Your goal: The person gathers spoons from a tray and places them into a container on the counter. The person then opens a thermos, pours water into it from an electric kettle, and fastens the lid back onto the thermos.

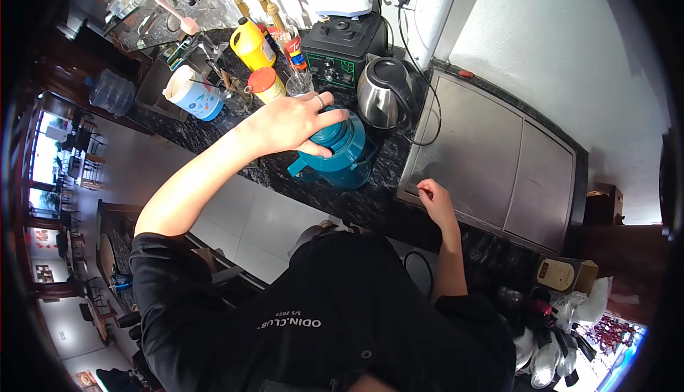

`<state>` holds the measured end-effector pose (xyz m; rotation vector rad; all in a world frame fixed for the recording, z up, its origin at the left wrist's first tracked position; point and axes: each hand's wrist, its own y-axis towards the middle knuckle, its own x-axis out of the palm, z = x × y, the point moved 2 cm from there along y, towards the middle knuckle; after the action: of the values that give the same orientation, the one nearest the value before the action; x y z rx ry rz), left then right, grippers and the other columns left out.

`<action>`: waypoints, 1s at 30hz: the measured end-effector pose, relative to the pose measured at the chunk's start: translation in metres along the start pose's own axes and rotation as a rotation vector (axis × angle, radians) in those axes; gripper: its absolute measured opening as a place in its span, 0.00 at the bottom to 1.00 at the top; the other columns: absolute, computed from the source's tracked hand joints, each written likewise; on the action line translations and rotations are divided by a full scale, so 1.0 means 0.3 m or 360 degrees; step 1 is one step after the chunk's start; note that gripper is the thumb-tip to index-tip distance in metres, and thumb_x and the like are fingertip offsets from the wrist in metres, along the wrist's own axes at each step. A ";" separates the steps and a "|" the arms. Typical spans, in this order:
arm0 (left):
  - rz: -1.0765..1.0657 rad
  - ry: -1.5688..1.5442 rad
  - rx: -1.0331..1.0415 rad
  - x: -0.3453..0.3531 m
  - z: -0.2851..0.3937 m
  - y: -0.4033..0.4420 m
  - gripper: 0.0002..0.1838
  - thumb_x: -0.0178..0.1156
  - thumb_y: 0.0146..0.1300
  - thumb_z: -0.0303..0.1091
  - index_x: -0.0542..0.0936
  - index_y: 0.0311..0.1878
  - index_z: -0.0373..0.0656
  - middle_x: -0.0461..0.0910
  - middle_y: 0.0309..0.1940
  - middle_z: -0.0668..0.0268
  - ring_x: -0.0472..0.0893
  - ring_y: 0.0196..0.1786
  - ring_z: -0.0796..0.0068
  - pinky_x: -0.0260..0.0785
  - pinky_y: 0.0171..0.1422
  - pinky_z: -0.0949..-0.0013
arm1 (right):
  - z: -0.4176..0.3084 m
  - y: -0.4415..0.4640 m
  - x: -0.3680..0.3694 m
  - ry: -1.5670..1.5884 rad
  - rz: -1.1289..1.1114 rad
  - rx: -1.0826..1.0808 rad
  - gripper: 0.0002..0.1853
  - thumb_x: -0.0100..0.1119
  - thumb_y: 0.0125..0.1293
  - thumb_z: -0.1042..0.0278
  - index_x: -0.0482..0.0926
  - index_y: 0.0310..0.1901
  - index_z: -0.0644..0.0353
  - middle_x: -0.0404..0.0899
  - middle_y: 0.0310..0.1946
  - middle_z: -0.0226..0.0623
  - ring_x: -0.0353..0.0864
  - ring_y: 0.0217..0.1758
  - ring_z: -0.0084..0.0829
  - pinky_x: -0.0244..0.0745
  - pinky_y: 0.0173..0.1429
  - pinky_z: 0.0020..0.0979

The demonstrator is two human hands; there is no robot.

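My left hand (303, 123) reaches over a teal vacuum jug (347, 168) on the dark marbled counter. Its fingers are wrapped round the lid (329, 134) at the jug's top. The jug stands upright with its handle showing. My right hand (436, 200) is loosely curled at the counter's front, near the corner of a metal panel (467, 157), and nothing shows in it. Just behind the jug is a steel electric kettle (381, 100) with a black lid and handle.
A black blender base (342, 46) stands at the wall. Farther left are a yellow bottle (251, 44), a red-lidded can (265, 84), pump bottles (274, 18) and a white-blue tub (194, 94). A black cable (436, 111) trails across the metal panel. A small box (557, 273) sits at the right.
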<state>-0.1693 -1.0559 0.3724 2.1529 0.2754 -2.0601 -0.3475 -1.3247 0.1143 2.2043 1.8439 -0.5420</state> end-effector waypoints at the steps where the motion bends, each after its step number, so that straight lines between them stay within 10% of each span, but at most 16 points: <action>1: 0.0031 0.0079 0.0004 0.005 0.000 -0.002 0.32 0.58 0.53 0.58 0.68 0.55 0.45 0.71 0.44 0.57 0.78 0.44 0.57 0.75 0.40 0.60 | -0.002 0.004 0.002 0.0001 0.0001 -0.0022 0.06 0.56 0.60 0.74 0.75 0.38 0.62 0.79 0.33 0.37 0.79 0.37 0.28 0.72 0.42 0.27; 9: -0.0246 0.0211 -0.0557 0.015 0.058 0.012 0.36 0.52 0.55 0.65 0.69 0.54 0.43 0.72 0.49 0.52 0.79 0.42 0.56 0.76 0.38 0.61 | -0.160 0.048 0.006 0.0039 -0.0089 -0.0226 0.07 0.56 0.59 0.74 0.76 0.40 0.63 0.79 0.33 0.37 0.79 0.36 0.29 0.72 0.41 0.28; 14: 0.0641 -0.0464 -0.0513 -0.030 0.054 -0.086 0.40 0.62 0.48 0.61 0.68 0.58 0.41 0.72 0.50 0.56 0.73 0.54 0.53 0.65 0.59 0.59 | -0.570 0.131 -0.075 -0.0141 -0.0103 -0.0656 0.12 0.59 0.58 0.76 0.73 0.45 0.62 0.73 0.33 0.34 0.74 0.37 0.25 0.69 0.43 0.25; 18: 0.0828 -0.1401 -0.1143 0.129 0.053 -0.268 0.16 0.64 0.58 0.39 0.73 0.40 0.37 0.76 0.36 0.62 0.77 0.41 0.73 0.69 0.46 0.70 | -0.912 0.173 -0.047 -0.0746 -0.0040 -0.1165 0.29 0.66 0.55 0.58 0.69 0.55 0.59 0.71 0.48 0.40 0.74 0.50 0.37 0.71 0.52 0.34; 23: 0.0749 -0.1573 -0.1290 0.344 0.183 -0.260 0.19 0.64 0.59 0.42 0.69 0.41 0.37 0.77 0.30 0.60 0.78 0.34 0.72 0.69 0.41 0.68 | -1.116 0.266 0.126 -0.1594 -0.0630 -0.1008 0.41 0.65 0.47 0.41 0.66 0.59 0.57 0.72 0.49 0.45 0.76 0.50 0.42 0.76 0.50 0.37; 30: 0.0915 -0.1736 -0.1124 0.373 0.178 -0.239 0.18 0.59 0.63 0.40 0.66 0.42 0.35 0.79 0.35 0.50 0.81 0.40 0.56 0.69 0.43 0.61 | -1.083 0.317 0.199 -0.2002 -0.0935 -0.1367 0.31 0.73 0.41 0.64 0.72 0.49 0.56 0.75 0.42 0.40 0.79 0.42 0.38 0.77 0.47 0.33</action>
<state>-0.2334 -0.9955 0.2596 0.4808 0.1572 -1.9937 -0.2000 -1.1613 0.3782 0.4604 1.4352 -0.7566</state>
